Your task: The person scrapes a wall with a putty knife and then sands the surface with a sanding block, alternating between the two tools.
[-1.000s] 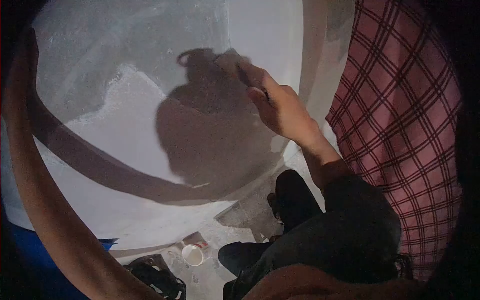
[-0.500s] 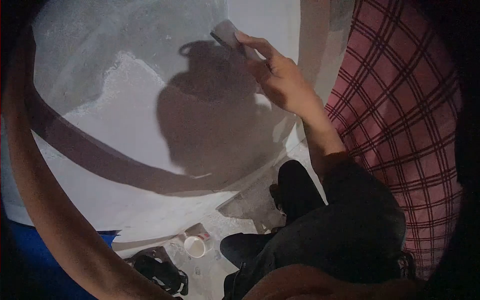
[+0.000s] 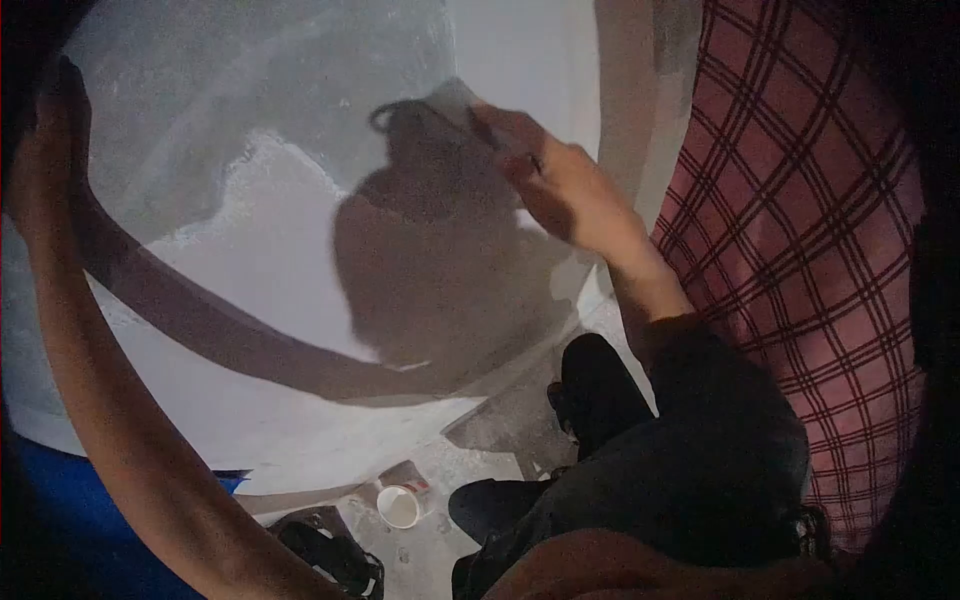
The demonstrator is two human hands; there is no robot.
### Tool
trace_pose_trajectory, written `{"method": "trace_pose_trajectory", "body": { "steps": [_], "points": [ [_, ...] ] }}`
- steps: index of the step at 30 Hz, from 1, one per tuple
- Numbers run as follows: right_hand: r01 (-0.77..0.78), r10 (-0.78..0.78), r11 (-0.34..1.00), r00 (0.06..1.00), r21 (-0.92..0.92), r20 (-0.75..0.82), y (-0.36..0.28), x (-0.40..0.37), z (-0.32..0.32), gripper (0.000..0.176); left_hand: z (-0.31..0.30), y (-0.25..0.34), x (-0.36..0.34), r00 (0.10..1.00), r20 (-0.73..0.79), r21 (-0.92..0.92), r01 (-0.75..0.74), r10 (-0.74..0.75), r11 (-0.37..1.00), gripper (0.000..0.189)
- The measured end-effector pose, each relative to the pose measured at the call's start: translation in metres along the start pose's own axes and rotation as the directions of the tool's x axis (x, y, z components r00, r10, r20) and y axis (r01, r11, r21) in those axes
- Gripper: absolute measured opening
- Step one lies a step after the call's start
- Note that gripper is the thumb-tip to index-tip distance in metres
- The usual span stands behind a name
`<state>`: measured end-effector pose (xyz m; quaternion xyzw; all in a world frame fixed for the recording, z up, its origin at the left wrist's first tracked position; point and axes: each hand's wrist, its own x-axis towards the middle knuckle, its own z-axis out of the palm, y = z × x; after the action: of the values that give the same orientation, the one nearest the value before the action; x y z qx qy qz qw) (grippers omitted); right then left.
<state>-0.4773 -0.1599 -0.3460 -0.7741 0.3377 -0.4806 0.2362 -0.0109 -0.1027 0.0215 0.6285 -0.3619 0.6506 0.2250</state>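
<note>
My right hand (image 3: 560, 185) is closed round a thin flat tool (image 3: 487, 125), which lies against the upper part of a pale wall (image 3: 260, 260). The tool is partly in shadow and its exact kind is unclear. At the far left edge my left hand (image 3: 55, 150) is up by the wall, its fingers dark and mostly lost in the shade. The wall is grey at the top and whiter below a ragged border. Shadows of a head and an arm fall across it.
A white cup (image 3: 399, 506) stands on the dusty floor (image 3: 425, 550), near black footwear (image 3: 330, 550). Red checked cloth (image 3: 790, 260) hangs along the right side. Blue material (image 3: 75, 510) shows at the lower left.
My right hand and the tool have moved slightly down in view. My left hand has come into view at the left edge. The wall and cup sit a little lower and further right.
</note>
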Motion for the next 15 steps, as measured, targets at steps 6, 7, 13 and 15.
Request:
{"method": "trace_pose_trajectory", "body": {
  "steps": [6,7,13,15],
  "points": [
    [0.019,-0.02,0.999,1.0,-0.042,-0.015,-0.019,0.021,-0.003,0.052,-0.045,0.026,-0.027,0.994,-0.103,-0.13,0.009,-0.023,0.991,0.093],
    [0.078,-0.076,0.996,0.996,0.051,-0.042,-0.022,0.025,-0.006,0.05,-0.05,0.026,-0.024,0.997,-0.076,-0.068,-0.012,0.007,0.998,0.09],
    [0.057,-0.058,0.998,0.996,-0.015,-0.061,-0.028,0.02,-0.005,0.046,-0.074,0.029,-0.031,0.974,-0.195,-0.114,-0.139,0.115,0.984,0.075],
    [0.077,-0.08,0.996,0.993,-0.044,-0.083,-0.022,0.015,-0.004,0.047,-0.07,0.024,-0.024,0.964,-0.209,-0.091,-0.19,0.168,0.978,0.07]
  ]
}}
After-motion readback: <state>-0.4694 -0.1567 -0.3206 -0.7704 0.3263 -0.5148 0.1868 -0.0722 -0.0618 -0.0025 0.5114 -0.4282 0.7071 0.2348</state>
